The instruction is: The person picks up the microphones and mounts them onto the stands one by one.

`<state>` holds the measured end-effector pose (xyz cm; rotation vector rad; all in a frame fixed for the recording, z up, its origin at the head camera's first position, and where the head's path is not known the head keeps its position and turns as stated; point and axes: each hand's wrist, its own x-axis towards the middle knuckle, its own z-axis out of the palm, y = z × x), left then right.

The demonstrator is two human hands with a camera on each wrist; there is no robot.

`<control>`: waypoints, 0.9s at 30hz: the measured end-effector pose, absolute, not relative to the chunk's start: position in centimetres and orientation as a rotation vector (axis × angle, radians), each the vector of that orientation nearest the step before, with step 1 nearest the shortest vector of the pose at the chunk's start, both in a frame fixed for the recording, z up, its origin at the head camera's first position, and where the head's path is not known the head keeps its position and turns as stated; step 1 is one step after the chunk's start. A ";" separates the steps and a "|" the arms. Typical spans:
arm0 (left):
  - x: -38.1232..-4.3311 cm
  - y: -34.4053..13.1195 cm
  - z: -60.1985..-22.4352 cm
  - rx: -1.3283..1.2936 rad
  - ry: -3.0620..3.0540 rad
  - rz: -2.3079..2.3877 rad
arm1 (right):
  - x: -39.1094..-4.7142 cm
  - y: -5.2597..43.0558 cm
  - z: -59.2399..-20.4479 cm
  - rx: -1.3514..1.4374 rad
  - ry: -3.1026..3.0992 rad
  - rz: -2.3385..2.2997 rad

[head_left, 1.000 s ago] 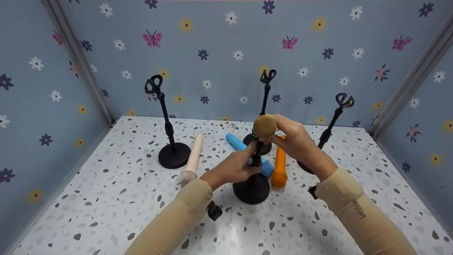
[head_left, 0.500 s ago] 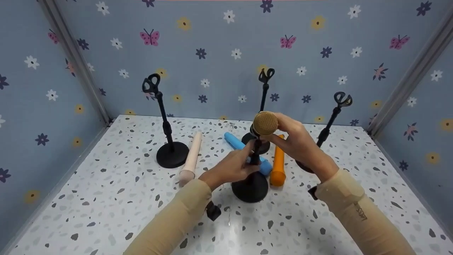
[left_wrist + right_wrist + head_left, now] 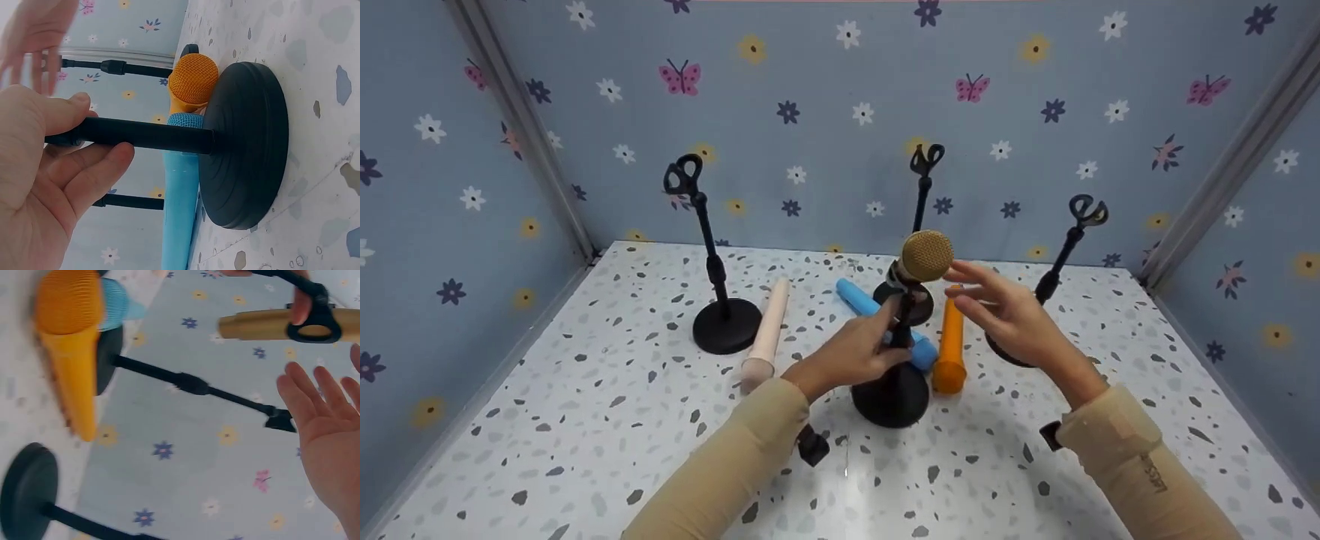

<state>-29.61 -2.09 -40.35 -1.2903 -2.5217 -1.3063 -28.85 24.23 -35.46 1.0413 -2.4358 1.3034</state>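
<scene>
Head view takes in my pale, grey-speckled worktop [image 3: 660, 450], and near its middle the matte black stand [image 3: 169, 138], its round base [image 3: 889, 401] in front of a blue microphone [image 3: 855, 296]. Up top lies the gold microphone [image 3: 256, 324], its smooth, tan-gold handle stepped near the end. My left hand [image 3: 855, 351] has its fingers clamped around the stand's pole; my right hand [image 3: 1016, 319] is just beside the gold microphone, fingers apart and holding nothing. Smaller are its rounded, golden mesh head [image 3: 928, 256] and the looped black clip [image 3: 322, 310] around the handle.
</scene>
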 end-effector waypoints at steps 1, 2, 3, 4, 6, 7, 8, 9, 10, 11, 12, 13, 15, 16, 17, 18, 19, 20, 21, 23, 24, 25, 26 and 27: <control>-29.6 -2.2 -40.3 -1.287 -2.532 -1.309 | -28.9 24.5 -36.2 1.033 -2.486 1.331; -29.6 -2.3 -40.2 -1.289 -2.542 -1.322 | -29.0 24.6 -37.0 1.034 -2.536 1.345; -29.6 -2.3 -40.1 -1.289 -2.555 -1.345 | -29.0 24.7 -37.7 1.045 -2.583 1.357; -29.5 -2.4 -40.0 -1.291 -2.564 -1.359 | -29.0 24.7 -38.3 1.064 -2.623 1.360; -29.5 -2.6 -40.0 -1.294 -2.578 -1.381 | -29.1 24.6 -39.3 1.120 -2.690 1.353; -29.6 -2.6 -40.0 -1.303 -2.574 -1.390 | -29.2 24.4 -39.7 1.150 -2.718 1.342; -29.6 -2.6 -40.1 -1.308 -2.569 -1.388 | -29.2 24.1 -40.0 1.183 -2.742 1.337; -29.6 -2.6 -40.1 -1.315 -2.561 -1.381 | -29.2 23.8 -40.3 1.218 -2.766 1.332; -29.6 -2.7 -40.1 -1.318 -2.556 -1.367 | -29.2 23.5 -40.6 1.266 -2.781 1.339; -29.6 -2.7 -40.2 -1.323 -2.549 -1.354 | -29.2 23.1 -40.9 1.318 -2.796 1.332; -29.6 -2.7 -40.2 -1.329 -2.537 -1.345 | -29.3 22.7 -41.3 1.366 -2.813 1.303; -29.5 -2.7 -40.2 -1.335 -2.528 -1.350 | -29.3 22.4 -41.6 1.405 -2.830 1.262; -29.5 -2.8 -40.2 -1.349 -2.515 -1.358 | -29.4 21.6 -42.2 1.466 -2.872 1.155; -29.5 -2.9 -40.2 -1.357 -2.510 -1.366 | -29.4 21.3 -42.5 1.476 -2.901 1.091; -29.5 -2.9 -40.2 -1.366 -2.504 -1.375 | -29.4 21.0 -42.7 1.467 -2.936 1.017; -29.5 -3.0 -40.2 -1.371 -2.502 -1.388 | -29.4 20.7 -42.8 1.446 -2.979 0.938; -29.5 -3.0 -40.2 -1.372 -2.505 -1.396 | -29.3 20.5 -42.9 1.430 -3.019 0.852; -29.5 -3.1 -40.2 -1.373 -2.506 -1.394 | -29.2 20.2 -42.9 1.414 -3.060 0.779; -29.5 -3.2 -40.2 -1.370 -2.509 -1.400 | -29.1 20.0 -42.9 1.397 -3.092 0.708; -29.5 -3.4 -40.2 -1.360 -2.517 -1.407 | -29.0 19.6 -42.8 1.365 -3.138 0.584; -29.5 -3.5 -40.2 -1.357 -2.517 -1.412 | -28.9 19.4 -42.7 1.358 -3.143 0.523; -29.6 -3.5 -40.2 -1.357 -2.514 -1.411 | -28.9 19.2 -42.7 1.359 -3.140 0.481; -29.6 -3.5 -40.2 -1.359 -2.509 -1.413 | -28.9 19.1 -42.6 1.347 -3.143 0.463; -29.6 -3.5 -40.3 -1.359 -2.505 -1.419 | -28.9 18.9 -42.6 1.336 -3.139 0.448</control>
